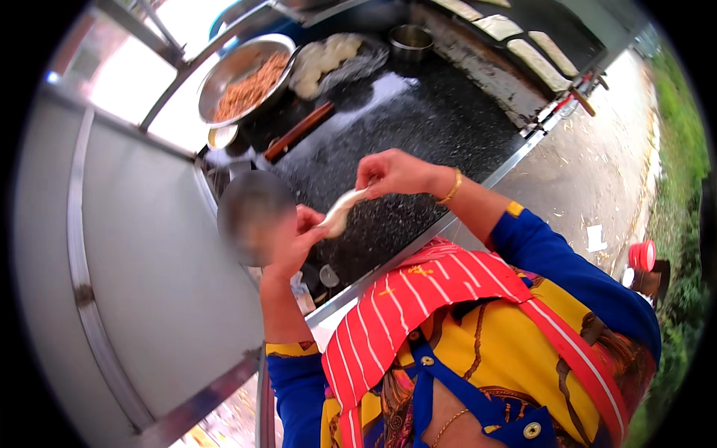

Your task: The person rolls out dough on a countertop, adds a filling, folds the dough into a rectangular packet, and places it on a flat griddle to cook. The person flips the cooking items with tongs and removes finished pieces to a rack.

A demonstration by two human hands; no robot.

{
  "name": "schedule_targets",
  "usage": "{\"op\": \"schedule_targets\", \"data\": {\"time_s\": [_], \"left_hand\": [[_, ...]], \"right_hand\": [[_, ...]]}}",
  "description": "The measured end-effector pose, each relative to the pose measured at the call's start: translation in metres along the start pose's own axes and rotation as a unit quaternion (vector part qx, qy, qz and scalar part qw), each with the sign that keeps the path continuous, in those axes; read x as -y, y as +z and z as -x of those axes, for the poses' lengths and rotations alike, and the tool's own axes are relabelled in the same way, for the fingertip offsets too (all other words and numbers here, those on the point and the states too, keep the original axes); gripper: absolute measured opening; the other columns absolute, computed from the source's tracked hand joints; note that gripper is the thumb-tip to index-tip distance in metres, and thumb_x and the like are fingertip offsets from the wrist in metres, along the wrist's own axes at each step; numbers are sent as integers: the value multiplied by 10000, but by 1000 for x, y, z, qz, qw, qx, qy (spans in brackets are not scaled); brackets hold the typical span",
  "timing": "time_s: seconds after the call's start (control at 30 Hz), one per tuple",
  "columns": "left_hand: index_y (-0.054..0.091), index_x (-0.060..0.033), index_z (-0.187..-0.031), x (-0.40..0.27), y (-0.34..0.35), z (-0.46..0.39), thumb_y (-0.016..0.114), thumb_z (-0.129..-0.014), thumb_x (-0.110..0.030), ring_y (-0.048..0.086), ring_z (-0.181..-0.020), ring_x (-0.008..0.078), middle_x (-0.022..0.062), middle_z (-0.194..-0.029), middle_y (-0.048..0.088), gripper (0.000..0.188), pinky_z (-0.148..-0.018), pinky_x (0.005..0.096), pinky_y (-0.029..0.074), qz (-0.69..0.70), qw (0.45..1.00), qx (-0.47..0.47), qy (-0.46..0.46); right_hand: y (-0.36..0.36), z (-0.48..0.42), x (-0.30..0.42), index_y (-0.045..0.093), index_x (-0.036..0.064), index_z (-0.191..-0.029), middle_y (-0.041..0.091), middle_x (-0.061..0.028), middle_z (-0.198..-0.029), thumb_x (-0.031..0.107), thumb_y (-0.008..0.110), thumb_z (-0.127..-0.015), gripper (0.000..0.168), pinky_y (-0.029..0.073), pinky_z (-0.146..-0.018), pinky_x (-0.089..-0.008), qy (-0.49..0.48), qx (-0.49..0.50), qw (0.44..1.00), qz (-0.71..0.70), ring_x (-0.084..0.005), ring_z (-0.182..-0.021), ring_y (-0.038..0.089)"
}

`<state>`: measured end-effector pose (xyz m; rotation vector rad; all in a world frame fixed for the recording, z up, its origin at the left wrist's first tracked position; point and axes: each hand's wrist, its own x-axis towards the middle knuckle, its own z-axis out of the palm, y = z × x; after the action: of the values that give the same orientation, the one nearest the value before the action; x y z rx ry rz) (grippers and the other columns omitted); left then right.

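Observation:
A strip of pale dough [340, 215] is held in the air between my two hands, above the black speckled countertop [431, 134]. My left hand [291, 238] pinches its lower left end; a blurred round patch covers part of that hand. At the upper right end, my right hand [392, 175] grips the dough between thumb and fingers. The strip looks slightly twisted and sags in the middle. Beyond my hands a reddish-brown wooden rod [299, 133] lies on the counter.
A steel bowl [224, 75] holds orange-brown crumbly filling [255, 87]. Beside it, dough pieces [330, 59] rest on clear plastic. A small metal pot [411, 47] stands further back. Several flat dough pieces [538, 61] lie on a dark griddle [552, 25]. A metal edge [386, 255] borders the counter near me.

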<state>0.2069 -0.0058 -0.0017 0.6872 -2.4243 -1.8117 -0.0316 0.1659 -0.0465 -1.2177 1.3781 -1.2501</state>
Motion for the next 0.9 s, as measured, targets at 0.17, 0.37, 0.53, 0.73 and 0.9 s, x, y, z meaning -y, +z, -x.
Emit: {"op": "schedule_targets", "data": {"time_s": [0.17, 0.37, 0.53, 0.73, 0.9], "left_hand": [[722, -44, -1051, 10, 30, 37, 728, -820, -104, 698, -797, 182, 125, -908, 740, 239, -756, 304, 531, -160, 981, 64, -93], [717, -65, -944, 58, 34, 9, 701, -866, -191, 701, -766, 263, 123, -842, 725, 148, -722, 365, 531, -209, 960, -166, -78], [665, -78, -1004, 69, 27, -66, 754, -827, -202, 648, -957, 281, 113, -1015, 645, 234, -826, 397, 508, -312, 919, -164, -176], [683, -54, -895, 68, 30, -61, 787, -749, -121, 673, -900, 280, 125, -988, 680, 191, -798, 384, 530, -262, 937, -149, -175], [626, -13, -847, 69, 44, -33, 722, -809, -6, 656, -807, 130, 56, -902, 710, 104, -773, 289, 526, -64, 974, -190, -111]], "right_hand": [[4, 36, -17, 714, 95, -986, 736, -73, -937, 154, 747, -810, 189, 534, -710, -328, -24, -56, 952, 302, -205, -808, 704], [1, -2, -52, 733, 115, -919, 729, -96, -904, 235, 725, -815, 159, 539, -750, -412, 137, -182, 937, 264, -289, -854, 700], [7, -70, -84, 715, 120, -902, 658, -67, -947, 206, 730, -789, 142, 514, -810, -395, 104, -10, 913, 394, -262, -970, 647], [0, -58, -76, 633, 131, -786, 606, -40, -877, 155, 649, -787, 29, 491, -786, -426, -115, 31, 900, 420, -271, -919, 609], [-10, 3, -71, 614, 140, -822, 575, -24, -839, 172, 688, -803, 83, 464, -781, -370, -204, 122, 871, 431, -227, -917, 583]]}}
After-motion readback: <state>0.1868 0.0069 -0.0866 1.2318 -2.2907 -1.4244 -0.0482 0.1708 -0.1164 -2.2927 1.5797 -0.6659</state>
